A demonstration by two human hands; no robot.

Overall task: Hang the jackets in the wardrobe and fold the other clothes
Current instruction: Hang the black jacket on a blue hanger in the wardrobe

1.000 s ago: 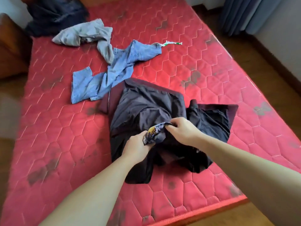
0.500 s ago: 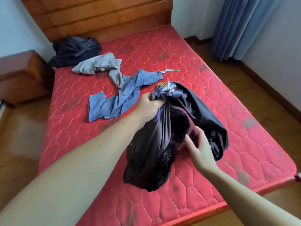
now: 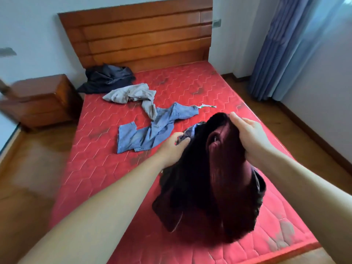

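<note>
Quilted red mattress [image 3: 190, 88], both hands [image 3: 172, 147] gripping bunched dark fleecy jacket [image 3: 213, 187]

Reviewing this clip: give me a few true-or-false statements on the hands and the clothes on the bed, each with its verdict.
1. Both hands grip the dark maroon-lined jacket. True: left hand, right hand.
2. The light blue jeans are neatly folded. False: they lie spread and crumpled.
3. The beige garment lies on the red quilted mattress. True.
4. The dark navy garment lies at the foot of the bed. False: it lies by the wooden headboard.
</note>
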